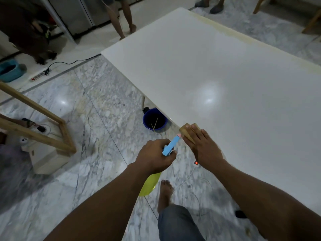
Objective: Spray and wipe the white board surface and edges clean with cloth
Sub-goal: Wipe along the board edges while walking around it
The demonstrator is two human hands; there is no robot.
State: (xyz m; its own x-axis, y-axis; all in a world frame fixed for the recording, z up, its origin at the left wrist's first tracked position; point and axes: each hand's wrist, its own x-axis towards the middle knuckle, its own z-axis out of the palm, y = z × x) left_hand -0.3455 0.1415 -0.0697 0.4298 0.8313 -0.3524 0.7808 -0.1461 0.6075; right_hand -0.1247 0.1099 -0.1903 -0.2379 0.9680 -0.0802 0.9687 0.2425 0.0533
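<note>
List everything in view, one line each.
Glossy white rectangular board: one, white with yellowed far edge, fills the right.
Folded tan cloth: one, tan, on board's near edge.
Plastic spray bottle: one, blue head, yellow-green body, beside that edge.
Round plastic bucket: one, dark blue, floor, partly under board.
Power strip: one, white, floor, left.
Plastic basin: one, teal, floor, far left.
Left hand: one, grips spray bottle.
Right hand: one, fingers straight, presses cloth.

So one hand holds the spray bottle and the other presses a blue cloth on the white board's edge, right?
Not quite: the cloth is tan, not blue. The head view shows the left hand gripping the spray bottle and the right hand pressing that cloth on the white board edge.
</note>
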